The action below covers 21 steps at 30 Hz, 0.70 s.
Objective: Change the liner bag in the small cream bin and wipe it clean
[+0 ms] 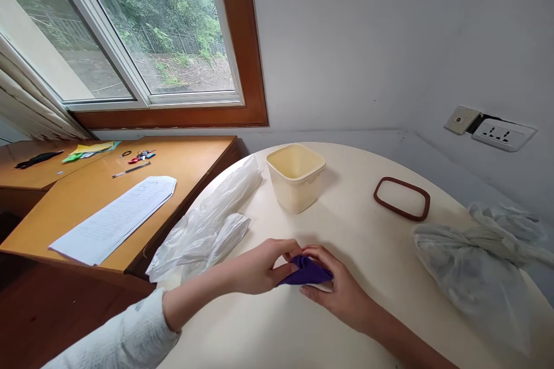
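Observation:
Between my two hands is a small piece of folded purple cloth (306, 273), held just above the round cream table (277, 323). My left hand (270, 265) pinches its left side between thumb and fingers. On the right, my right hand (340, 288) curls around the cloth's other end, fingers behind it and thumb in front. Beyond the hands stands a square pale yellow plastic container (296, 190), open at the top. What the cloth is exactly cannot be made out.
A clear plastic bag (208, 219) lies at the table's left. Toward the right are a brown rounded frame (402, 214) and a knotted plastic bag (467, 265). An orange desk (190, 155) at left bears papers (116, 216), a pen (131, 170) and keys (142, 156).

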Available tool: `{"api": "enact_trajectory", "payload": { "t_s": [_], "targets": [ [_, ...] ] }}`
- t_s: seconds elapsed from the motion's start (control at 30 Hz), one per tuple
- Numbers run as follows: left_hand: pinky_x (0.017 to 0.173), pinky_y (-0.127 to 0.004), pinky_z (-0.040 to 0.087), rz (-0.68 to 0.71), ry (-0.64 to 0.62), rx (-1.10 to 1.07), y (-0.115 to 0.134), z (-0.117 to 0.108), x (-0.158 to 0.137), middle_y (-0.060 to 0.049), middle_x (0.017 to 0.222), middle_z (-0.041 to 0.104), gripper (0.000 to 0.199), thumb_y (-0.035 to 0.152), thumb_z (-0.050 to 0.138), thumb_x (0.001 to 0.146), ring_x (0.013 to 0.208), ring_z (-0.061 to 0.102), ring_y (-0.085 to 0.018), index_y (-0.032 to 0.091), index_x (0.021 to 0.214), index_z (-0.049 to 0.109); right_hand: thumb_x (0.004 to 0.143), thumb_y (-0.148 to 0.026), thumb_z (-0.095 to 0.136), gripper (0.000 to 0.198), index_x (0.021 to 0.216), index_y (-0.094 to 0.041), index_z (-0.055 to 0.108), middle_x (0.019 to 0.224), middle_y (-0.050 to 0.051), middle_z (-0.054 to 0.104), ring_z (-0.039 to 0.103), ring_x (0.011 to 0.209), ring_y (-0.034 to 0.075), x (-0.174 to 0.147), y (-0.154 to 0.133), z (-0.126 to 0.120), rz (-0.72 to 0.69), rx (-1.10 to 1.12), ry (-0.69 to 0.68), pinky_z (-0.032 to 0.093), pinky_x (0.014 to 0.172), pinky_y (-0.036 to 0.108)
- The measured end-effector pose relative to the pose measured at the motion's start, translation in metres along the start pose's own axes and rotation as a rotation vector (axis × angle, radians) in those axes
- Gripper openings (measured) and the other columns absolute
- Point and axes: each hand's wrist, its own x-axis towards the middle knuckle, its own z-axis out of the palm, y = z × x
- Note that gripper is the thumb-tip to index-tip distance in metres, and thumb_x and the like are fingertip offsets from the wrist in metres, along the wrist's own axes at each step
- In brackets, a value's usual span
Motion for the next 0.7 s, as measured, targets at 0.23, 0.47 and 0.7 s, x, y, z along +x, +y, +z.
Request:
{"api": "enact_trajectory", "payload": {
  "t_s": [0.23,0.47,0.7],
  "targets": [
    [0.078,-0.03,0.047,0.026,0.191,-0.23,-0.003,0.004,0.021,-0.003,0.083,0.059,0.015,0.032,0.046,0.086,0.08,0.056,-0.014,0.018,0.085,0.052,0.076,-0.035,0.062,0.022,0.089,-0.017,0.06,0.079,0.002,0.061,0.056,0.076,0.015,0.002,0.0,-0.004,0.113,0.388,0.066,0.047,0.071,0.028],
    [0.1,-0.049,0.034,0.008,1.065,-0.219,-0.05,-0.016,0.055,-0.006,0.112,0.041,0.08,0.036,0.075,0.063,0.113,0.045,-0.023,0.03,0.124,0.024,0.077,-0.039,0.06,0.028,0.065,-0.016,0.049,0.058,0.0,0.051,0.049,0.052,0.012,0.004,0.007,-0.006,0.138,0.467,0.148,0.042,0.052,0.027],
    [0.107,-0.055,0.014,0.117,0.989,-0.155,-0.056,-0.028,0.091,-0.011,0.147,0.0,0.126,0.037,0.082,0.05,0.137,0.004,-0.032,0.039,0.137,-0.01,0.074,-0.043,0.062,0.03,0.067,-0.017,0.048,0.057,-0.002,0.047,0.046,0.053,0.011,0.01,0.015,-0.012,0.202,0.484,0.293,0.037,0.05,0.025]
  ]
}}
